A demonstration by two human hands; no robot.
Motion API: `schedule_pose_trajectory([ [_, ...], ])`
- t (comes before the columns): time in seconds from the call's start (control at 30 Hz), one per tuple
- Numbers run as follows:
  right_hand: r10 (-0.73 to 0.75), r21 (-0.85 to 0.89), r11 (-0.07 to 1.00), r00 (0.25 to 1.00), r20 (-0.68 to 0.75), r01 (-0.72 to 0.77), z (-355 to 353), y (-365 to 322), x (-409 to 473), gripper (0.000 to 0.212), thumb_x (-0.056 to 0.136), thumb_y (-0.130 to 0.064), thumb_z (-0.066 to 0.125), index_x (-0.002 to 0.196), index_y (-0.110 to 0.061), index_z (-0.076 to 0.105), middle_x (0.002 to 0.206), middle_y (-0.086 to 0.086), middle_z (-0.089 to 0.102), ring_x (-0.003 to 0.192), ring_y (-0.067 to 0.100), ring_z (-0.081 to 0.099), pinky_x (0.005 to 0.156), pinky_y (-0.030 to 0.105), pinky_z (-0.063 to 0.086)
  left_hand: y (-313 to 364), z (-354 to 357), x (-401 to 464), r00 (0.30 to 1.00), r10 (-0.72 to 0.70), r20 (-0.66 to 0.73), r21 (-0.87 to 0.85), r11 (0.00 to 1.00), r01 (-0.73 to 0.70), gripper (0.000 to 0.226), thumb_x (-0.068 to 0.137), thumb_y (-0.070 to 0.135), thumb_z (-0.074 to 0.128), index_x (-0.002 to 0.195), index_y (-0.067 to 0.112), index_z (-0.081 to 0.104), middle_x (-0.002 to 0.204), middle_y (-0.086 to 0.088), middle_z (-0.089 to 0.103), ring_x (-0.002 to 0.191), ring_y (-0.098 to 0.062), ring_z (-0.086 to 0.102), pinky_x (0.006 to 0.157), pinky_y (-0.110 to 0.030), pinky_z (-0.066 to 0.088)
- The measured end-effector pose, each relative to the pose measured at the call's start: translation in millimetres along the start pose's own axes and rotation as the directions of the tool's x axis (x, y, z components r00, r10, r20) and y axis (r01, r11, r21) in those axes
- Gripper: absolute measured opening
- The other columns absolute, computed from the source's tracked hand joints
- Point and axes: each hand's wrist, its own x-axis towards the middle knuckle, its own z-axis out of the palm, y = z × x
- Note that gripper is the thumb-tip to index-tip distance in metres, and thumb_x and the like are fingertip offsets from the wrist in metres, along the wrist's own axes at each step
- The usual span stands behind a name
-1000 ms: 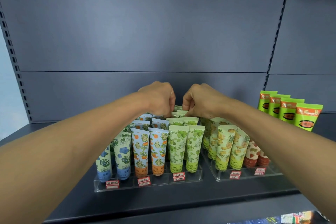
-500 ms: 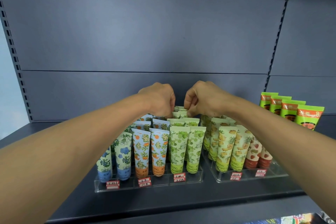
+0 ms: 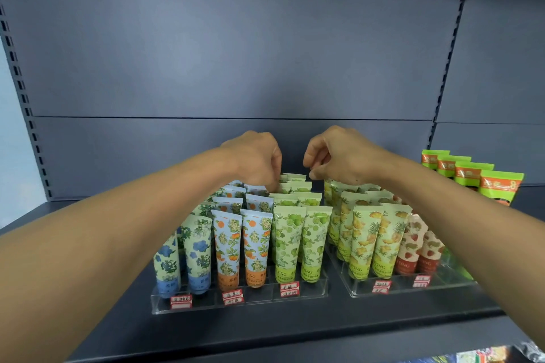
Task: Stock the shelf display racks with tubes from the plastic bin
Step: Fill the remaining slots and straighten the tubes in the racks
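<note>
- Nearest me, the clear rack (image 3: pixel 239 305) holds tubes (image 3: pixel 287 242) upright in colour rows, labels facing out.
- Further back, my left hand (image 3: pixel 256 160) curls onto the rear green tubes, probably straightening them.
- My right hand (image 3: pixel 333 155) hovers, fingers curled, gripping nothing.
- The bin isn't visible.

Two clear racks (image 3: pixel 300 296); four bright green packs (image 3: pixel 472 174) (tubes (image 3: pixel 287 240) too crowded to count).

single head-worn wide-angle view, faces forward and slightly down at the shelf (image 3: pixel 265 330), close range at arm's length, both forearms enter from the bottom corners, back panel (image 3: pixel 236 53) fills the upper half, display racks (image 3: pixel 236 305) centre-low, edges bowed by lens distortion
</note>
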Motion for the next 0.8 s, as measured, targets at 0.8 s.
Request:
schedule_pose_trajectory([
  [0.8,0.059,-0.183,0.983,0.985,0.163,-0.029,20.0,-8.4,40.8,0.022,0.077,-0.014,0.077,0.064,-0.02,0.06,0.066,-0.009,0.057,0.072,0.01,0.056,0.068,0.023,0.044,-11.2,3.8,34.6,0.998,-0.032,0.059,0.061,0.998,0.029,0.024,0.075,0.012,0.076,0.062,0.024,0.059,0.07,0.008,0.058,0.08,-0.016,0.058,0.068,-0.026,0.046],
])
